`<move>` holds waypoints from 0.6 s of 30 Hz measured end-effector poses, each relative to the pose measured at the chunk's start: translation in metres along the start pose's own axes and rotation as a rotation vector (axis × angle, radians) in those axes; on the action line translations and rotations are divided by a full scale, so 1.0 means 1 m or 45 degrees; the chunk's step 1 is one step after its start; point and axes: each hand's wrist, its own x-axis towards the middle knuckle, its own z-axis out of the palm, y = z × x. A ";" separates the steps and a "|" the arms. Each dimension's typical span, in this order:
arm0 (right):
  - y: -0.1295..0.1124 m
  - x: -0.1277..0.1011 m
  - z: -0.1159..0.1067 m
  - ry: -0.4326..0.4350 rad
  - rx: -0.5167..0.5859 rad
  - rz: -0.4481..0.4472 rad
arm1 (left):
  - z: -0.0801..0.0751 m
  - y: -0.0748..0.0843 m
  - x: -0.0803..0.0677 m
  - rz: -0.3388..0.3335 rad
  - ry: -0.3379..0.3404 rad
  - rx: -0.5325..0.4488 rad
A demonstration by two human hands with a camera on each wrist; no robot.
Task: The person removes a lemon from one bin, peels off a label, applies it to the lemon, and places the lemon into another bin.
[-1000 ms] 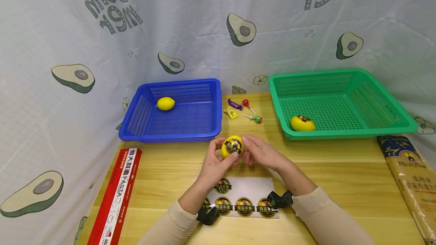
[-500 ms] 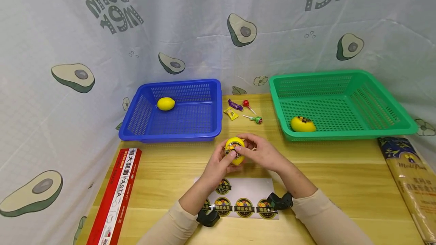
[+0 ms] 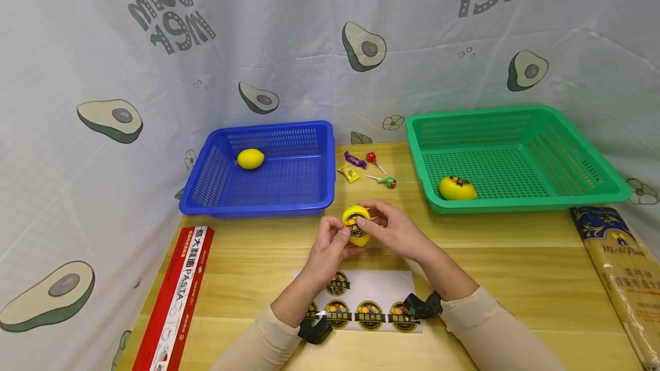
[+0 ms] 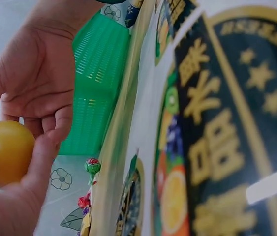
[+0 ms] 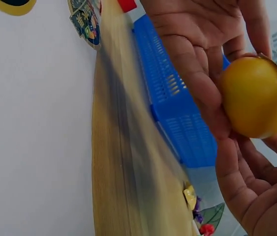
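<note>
Lemon (image 3: 357,224), yellow, with a round dark label on its near face, is held above the middle of the desk (image 3: 515,268), between the two baskets. From the left: a red pasta box (image 3: 177,296) lies along the desk's left edge. Behind it stands a blue basket (image 3: 206,179) containing one plain lemon (image 3: 250,158). The left hand (image 3: 330,248) has its grip curled around the held lemon from below and the side, thumb against the label. The right hand (image 3: 397,232) pinches the lemon from the other side, fingertips at the label's edge. Beneath the wrists lies a white sticker sheet (image 3: 378,285) bearing round labels. Wrapped sweets and lollipops (image 3: 368,166) lie between the baskets. A green basket (image 3: 582,159) at right holds a labelled lemon (image 3: 456,188). A dark-and-tan packet (image 3: 626,271) lies on the far right.
</note>
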 end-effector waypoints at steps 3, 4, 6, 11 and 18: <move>0.001 0.000 0.001 -0.005 0.046 0.016 | 0.000 -0.001 0.001 0.012 0.074 0.089; 0.002 0.001 0.001 -0.009 0.065 0.024 | 0.000 -0.001 0.001 0.013 0.103 0.110; 0.002 0.002 0.001 -0.016 0.092 0.034 | -0.001 0.000 0.001 0.010 0.145 0.132; 0.003 0.003 0.002 -0.005 0.105 0.027 | -0.005 0.003 0.001 -0.013 0.156 0.129; 0.002 0.003 0.005 0.026 0.123 0.013 | -0.009 0.006 0.005 -0.039 0.141 0.034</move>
